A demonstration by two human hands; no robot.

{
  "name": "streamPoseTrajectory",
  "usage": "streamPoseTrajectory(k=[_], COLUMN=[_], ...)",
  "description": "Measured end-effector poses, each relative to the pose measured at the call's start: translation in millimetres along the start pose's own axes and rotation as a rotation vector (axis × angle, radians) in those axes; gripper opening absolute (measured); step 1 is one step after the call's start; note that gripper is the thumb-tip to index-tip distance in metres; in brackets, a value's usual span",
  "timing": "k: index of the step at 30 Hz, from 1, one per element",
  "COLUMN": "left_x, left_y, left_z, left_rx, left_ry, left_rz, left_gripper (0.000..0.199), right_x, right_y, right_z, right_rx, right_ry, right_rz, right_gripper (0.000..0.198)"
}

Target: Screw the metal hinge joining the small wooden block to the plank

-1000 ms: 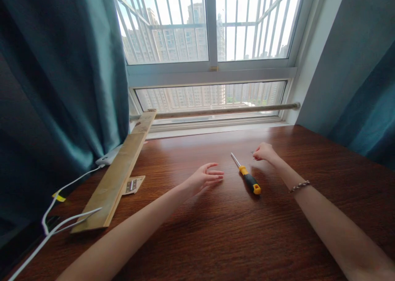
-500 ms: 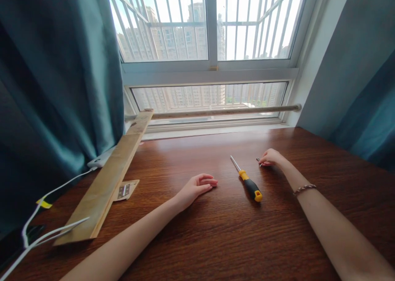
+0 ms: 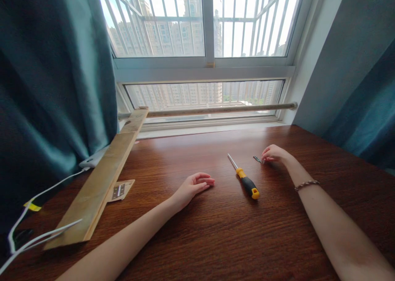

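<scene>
My left hand (image 3: 195,187) lies relaxed on the brown wooden table, fingers lightly curved and apart, holding nothing. To its right is a screwdriver (image 3: 243,177) with a yellow and black handle, its metal shaft angled toward the window. Beyond the screwdriver, my right hand (image 3: 274,153) reaches down with its fingertips pinched together at the tabletop. Small dark and shiny metal pieces (image 3: 257,159) lie at those fingertips, too small to name. Whatever sits between the fingers is mostly hidden.
A long wooden board (image 3: 105,178) slants across the left side of the table (image 3: 191,240). A small card with metal parts (image 3: 121,190) sticks out beside it. White cables (image 3: 46,190) run along the far left. A rod (image 3: 216,109) spans the window.
My right hand has shifted slightly right relative to the screwdriver, uncovering more of the small metal pieces. My left hand and the screwdriver keep their places while the view moves a little.
</scene>
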State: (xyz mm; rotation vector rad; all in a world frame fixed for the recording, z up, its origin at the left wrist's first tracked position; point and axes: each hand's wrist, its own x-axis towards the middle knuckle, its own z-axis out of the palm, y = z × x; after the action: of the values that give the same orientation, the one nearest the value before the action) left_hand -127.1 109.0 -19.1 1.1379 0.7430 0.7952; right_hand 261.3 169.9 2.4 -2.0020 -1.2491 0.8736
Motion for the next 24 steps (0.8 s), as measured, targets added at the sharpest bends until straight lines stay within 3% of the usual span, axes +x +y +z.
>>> streamPoseTrajectory(k=[13,18,21,23,24], left_x=[-4.5,-11.7,-22.8,-35.3,-43.0], left_y=[5.4,30.0,64.0,87.4,97.2], left_z=[6.4,5.4,-12.5,-38.8,-56.5], left_rx=[-0.035,-0.025,0.062,0.184,0.284], left_ry=[0.033,0.133,0.238,0.369,0.457], left_rz=[-0.012,0.008,0.130,0.256,0.324], left_gripper=[0.038,0.035,0.034,0.032,0.031], right_x=[10.5,-4.9,-27.0,-51.7,-67.3], right_y=[4.8,-11.3,-39.2,-62.0,-73.0], right_z=[17.3,9.6,10.3,23.4,35.4], right_rx=[-0.123,-0.073,-0.015,0.086,0.241], right_ry=[0.059,0.094,0.098,0.033,-0.034], right_rz=[-0.109,-0.121,-0.189,-0.264,-0.312], right_gripper=[0.005,0.005,0.006,0.008,0.007])
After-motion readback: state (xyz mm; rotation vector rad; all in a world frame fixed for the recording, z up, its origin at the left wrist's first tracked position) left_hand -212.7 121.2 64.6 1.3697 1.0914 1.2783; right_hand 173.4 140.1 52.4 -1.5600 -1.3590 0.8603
